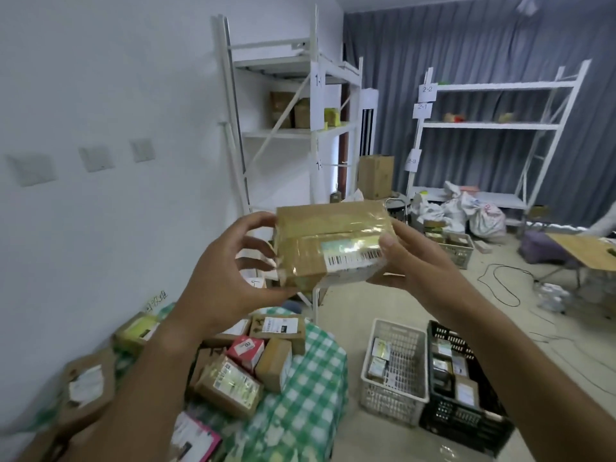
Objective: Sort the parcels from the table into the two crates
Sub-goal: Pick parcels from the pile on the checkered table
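While both hands hold it up at chest height, a brown cardboard parcel (330,243) wrapped in glossy tape sits in the middle of the head view, well above the table. Its white barcode label (355,258) faces the camera on the front side. The left hand (230,278) grips the parcel's left end, fingers spread and curled against that end, thumb under the lower left corner. The right hand (413,258) grips the right end, thumb pressed on the front face beside the label, its other fingers hidden behind and beneath the box.

Below, the table with a green checked cloth (300,395) carries a heap of other parcels: a red and white box (246,351), a taped brown box (230,388), a plain brown box (275,363) and a labelled one (278,328) behind them. On the floor to the right stand 2 crates just beside each other, a white crate (395,365) and a black crate (463,391), each already holding several parcels.

Farther back, white metal shelving (300,128) stands against the wall, a second rack (493,128) stands before a grey curtain (466,45), and white sacks (473,211) lie at its foot.
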Demonstrator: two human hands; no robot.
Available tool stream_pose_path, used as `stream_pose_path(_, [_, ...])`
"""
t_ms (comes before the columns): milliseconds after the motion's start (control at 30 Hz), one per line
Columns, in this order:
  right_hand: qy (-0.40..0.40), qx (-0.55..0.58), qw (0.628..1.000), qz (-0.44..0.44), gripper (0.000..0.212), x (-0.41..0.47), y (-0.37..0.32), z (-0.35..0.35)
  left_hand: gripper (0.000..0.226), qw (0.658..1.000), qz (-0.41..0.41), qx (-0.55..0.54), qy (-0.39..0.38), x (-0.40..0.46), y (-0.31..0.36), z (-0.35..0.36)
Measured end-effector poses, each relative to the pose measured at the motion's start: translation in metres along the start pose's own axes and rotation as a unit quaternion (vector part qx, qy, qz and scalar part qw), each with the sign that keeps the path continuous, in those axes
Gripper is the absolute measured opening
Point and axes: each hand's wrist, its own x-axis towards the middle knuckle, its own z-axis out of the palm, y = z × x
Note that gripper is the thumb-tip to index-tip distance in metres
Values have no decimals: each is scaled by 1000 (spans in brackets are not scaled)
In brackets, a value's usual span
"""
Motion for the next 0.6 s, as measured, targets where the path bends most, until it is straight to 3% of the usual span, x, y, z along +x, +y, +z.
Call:
stream_pose_path(100, [6, 0, 1000, -25, 73, -5, 3, 9, 85, 998, 45, 36, 20, -13, 1, -5])
stream_pose_path(167, [9, 4, 999, -33, 87, -6, 1, 14, 84, 998, 42, 36, 31, -17, 1, -9])
stream_pose_path(400, [23, 31, 999, -33, 76, -10, 6, 0, 88, 1000, 7, 11, 18, -8, 4, 3])
stream_pose_path(500, [15, 25, 999, -33, 68, -17, 11, -26, 73, 993, -57, -103, -16, 5, 6, 27])
stream_pose_path(600, [35, 26, 999, -21, 68, -27, 18, -63, 59, 965, -131, -223, -37, 21, 7, 68])
